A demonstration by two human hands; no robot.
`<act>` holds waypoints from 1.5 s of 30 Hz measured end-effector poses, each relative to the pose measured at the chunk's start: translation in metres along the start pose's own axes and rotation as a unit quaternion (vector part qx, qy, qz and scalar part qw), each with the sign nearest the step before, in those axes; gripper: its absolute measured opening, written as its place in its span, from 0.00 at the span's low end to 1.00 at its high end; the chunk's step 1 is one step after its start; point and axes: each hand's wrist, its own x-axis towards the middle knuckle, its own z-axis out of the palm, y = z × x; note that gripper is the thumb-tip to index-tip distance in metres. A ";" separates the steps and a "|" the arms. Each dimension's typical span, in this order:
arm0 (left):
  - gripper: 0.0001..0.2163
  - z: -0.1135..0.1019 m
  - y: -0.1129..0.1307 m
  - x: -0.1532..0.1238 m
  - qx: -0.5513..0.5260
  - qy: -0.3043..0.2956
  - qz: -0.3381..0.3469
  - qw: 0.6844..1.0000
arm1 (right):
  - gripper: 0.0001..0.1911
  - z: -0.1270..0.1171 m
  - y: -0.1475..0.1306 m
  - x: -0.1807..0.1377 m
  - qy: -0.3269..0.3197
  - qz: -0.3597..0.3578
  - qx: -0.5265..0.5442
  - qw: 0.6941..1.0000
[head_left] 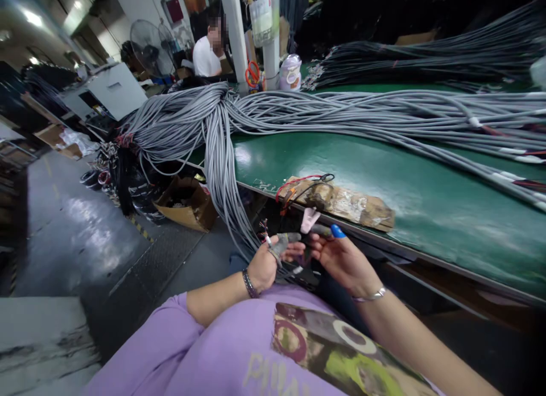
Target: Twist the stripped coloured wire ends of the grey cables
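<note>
My left hand (268,262), with grey covers on some fingers, is closed around the end of a grey cable (245,236). Thin coloured wires (264,228) and a white band stick out above its thumb. My right hand (343,262) has a blue cover on the thumb and a grey one on a finger. Its curled fingers come close to the left fingertips; what lies between them is too small and dark to make out. A pale pink piece (309,218) shows just above the fingertips. More cable with a white label (297,269) hangs below the hands.
A tape-wrapped wooden board (341,202) with red and black leads lies at the green table's (426,185) edge. Bundled grey cables (298,108) cross the table and drape down left. Behind are black cables (405,63) and a tub (290,73). A cardboard box (185,205) stands below; a person (207,56) sits beyond.
</note>
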 end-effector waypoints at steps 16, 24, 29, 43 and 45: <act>0.12 -0.005 -0.008 -0.020 0.156 -0.052 -0.110 0.980 | 0.16 -0.018 0.017 -0.045 0.029 -0.110 -0.315 0.942; 0.16 -0.004 -0.016 -0.016 0.211 -0.096 -0.128 0.964 | 0.17 0.018 0.006 -0.044 -0.118 -0.154 -0.491 0.849; 0.18 -0.005 -0.011 -0.017 0.234 -0.100 -0.093 0.963 | 0.13 0.025 0.011 -0.037 -0.062 -0.184 -0.471 0.860; 0.22 -0.005 0.013 -0.016 0.252 -0.193 -0.162 0.934 | 0.20 0.026 0.010 -0.039 -0.089 -0.037 -0.328 0.940; 0.21 -0.005 0.012 -0.014 0.261 -0.162 -0.156 0.939 | 0.19 0.030 0.011 -0.037 -0.067 -0.073 -0.373 0.923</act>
